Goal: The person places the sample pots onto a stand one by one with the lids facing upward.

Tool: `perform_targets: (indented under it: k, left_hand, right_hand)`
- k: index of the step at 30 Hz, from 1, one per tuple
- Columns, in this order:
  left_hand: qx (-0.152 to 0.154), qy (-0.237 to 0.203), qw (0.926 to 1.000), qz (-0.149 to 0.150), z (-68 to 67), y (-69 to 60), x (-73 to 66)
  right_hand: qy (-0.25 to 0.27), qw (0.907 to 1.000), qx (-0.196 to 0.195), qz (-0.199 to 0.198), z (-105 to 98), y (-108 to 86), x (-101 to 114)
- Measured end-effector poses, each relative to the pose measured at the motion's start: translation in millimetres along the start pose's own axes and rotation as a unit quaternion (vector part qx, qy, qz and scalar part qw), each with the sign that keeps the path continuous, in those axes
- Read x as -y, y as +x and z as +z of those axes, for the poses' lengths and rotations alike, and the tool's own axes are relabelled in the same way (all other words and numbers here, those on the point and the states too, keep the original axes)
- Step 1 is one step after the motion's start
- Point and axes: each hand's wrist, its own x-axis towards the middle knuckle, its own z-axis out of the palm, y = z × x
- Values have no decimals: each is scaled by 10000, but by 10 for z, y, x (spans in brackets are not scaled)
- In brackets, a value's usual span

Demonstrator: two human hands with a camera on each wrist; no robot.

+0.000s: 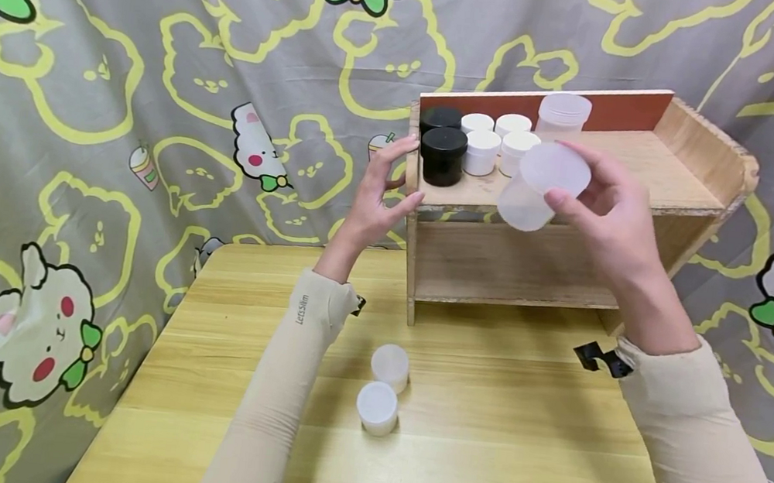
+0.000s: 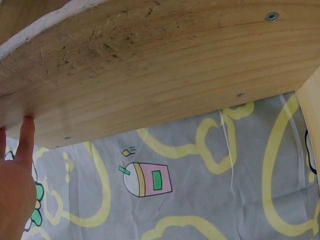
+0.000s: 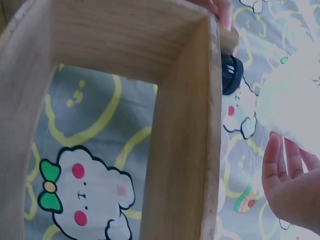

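My right hand (image 1: 617, 213) pinches a translucent plastic jar (image 1: 531, 201) between thumb and fingers, tilted in front of the wooden shelf's top board. In the right wrist view this jar (image 3: 295, 100) is washed out by glare. My left hand (image 1: 379, 194) is at the shelf's left side; its fingertips touch the outer side panel (image 2: 165, 70) in the left wrist view. Beside it on the top board stands a black jar (image 1: 442, 157), with another black jar (image 1: 441, 118) behind. Several white jars (image 1: 482, 153) stand to their right, then another translucent jar (image 1: 563, 115).
The wooden shelf (image 1: 698, 166) stands at the back of the wooden table (image 1: 477, 468), with an open lower compartment (image 1: 511, 265). Two small translucent jars (image 1: 378, 405) are on the table in front. A patterned grey curtain (image 1: 189, 44) hangs behind.
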Motion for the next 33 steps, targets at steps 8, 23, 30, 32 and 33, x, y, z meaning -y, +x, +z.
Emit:
perform_targets:
  k: [8, 23, 30, 32, 33]
  left_hand:
    - [-21, -17, 10000, 5, -12, -1, 2]
    - [-8, 135, 9999, -19, -8, 6, 3]
    - [23, 131, 9999, -46, -5, 9, 9]
    - [21, 118, 9999, -53, -5, 7, 10]
    - [16, 118, 9999, -56, -6, 6, 10]
  right_hand:
    - [-274, 9977, -610, -90, -125, 200, 11]
    - [-1717, 9732, -1493, 323, -403, 560, -145]
    - [-2049, 9633, -1660, 512, -468, 597, -250]
    - [-2082, 9621, -1676, 541, -473, 599, -286]
    - [-2111, 9614, -1673, 557, -477, 599, -302]
